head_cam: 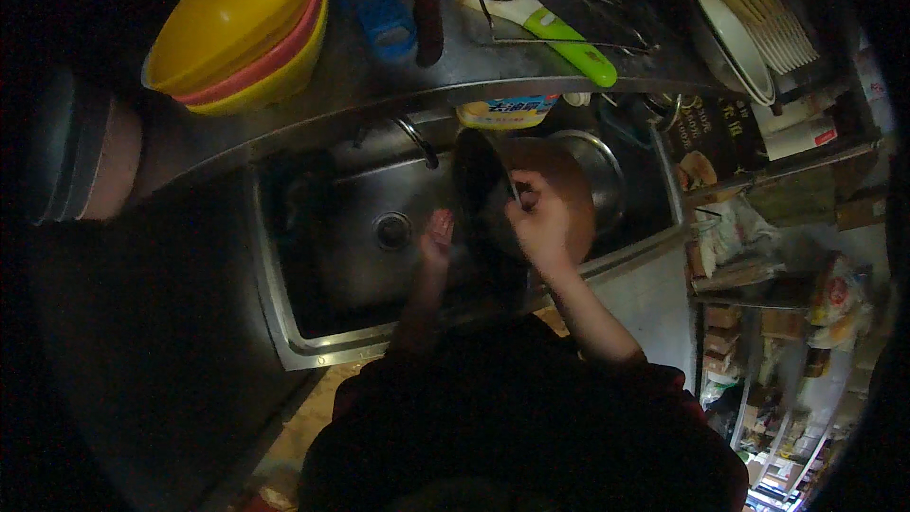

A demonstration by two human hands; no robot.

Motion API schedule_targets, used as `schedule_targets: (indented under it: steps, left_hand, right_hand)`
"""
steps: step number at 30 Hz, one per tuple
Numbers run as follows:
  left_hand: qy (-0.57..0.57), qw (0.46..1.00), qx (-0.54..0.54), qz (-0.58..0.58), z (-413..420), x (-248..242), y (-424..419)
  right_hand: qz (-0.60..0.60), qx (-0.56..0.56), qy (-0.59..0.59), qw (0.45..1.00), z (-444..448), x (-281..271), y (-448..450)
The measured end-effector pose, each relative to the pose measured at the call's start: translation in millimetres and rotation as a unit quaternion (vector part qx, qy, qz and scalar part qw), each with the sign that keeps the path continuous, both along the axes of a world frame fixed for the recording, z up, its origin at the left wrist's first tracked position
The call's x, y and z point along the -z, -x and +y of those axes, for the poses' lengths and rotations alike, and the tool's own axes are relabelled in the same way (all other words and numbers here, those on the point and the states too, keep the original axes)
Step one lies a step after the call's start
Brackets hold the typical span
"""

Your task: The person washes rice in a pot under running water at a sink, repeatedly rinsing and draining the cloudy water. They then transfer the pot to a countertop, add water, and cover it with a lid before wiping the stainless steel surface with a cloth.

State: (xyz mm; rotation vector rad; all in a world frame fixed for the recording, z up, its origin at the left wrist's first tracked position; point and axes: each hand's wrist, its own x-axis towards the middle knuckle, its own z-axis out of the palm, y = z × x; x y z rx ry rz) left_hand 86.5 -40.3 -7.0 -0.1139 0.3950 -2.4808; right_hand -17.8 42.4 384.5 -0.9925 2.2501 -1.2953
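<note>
A round pan [480,171] is tilted on its side over the sink, its dark inner face turned left. The brown rounded surface [579,178] to the right seems to be its outside. At the rim, my right hand [544,217] has its fingers curled around the edge or a thin pale piece there; dim light hides which. My left hand [439,235] is raised just left of the pan, and whether it touches the pan is unclear. Beneath both hands lies a stainless steel sink [341,227] with a round drain [392,230] and a metal faucet [416,142] behind.
Stacked yellow and pink plastic basins [234,28] stand back left; more basins [106,156] sit far left. Behind the sink are a green-handled peeler or knife [569,50], a wire rack [490,21] and a yellow-blue container [508,112]. White bowls [732,43] are right, above shelves [753,299].
</note>
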Motion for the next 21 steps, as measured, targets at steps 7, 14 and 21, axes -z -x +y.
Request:
schedule_targets:
  steps: [7, 14, 21]
  left_hand:
    - [0.074, 0.989, -0.066, -0.108, 30.5, -82.2, 37.2]
    - [0.074, 0.981, -0.087, -0.159, 36.1, -127.8, 29.7]
    - [0.059, 0.979, -0.085, -0.175, 39.6, -98.5, 31.4]
  right_hand:
    - [-0.031, -0.053, -0.021, 0.998, -11.5, 3.3, -25.5]
    - [0.117, -0.082, -0.054, 0.988, -20.3, 14.6, -37.4]
    - [0.075, -0.078, -0.047, 0.993, -20.8, 19.6, -39.7]
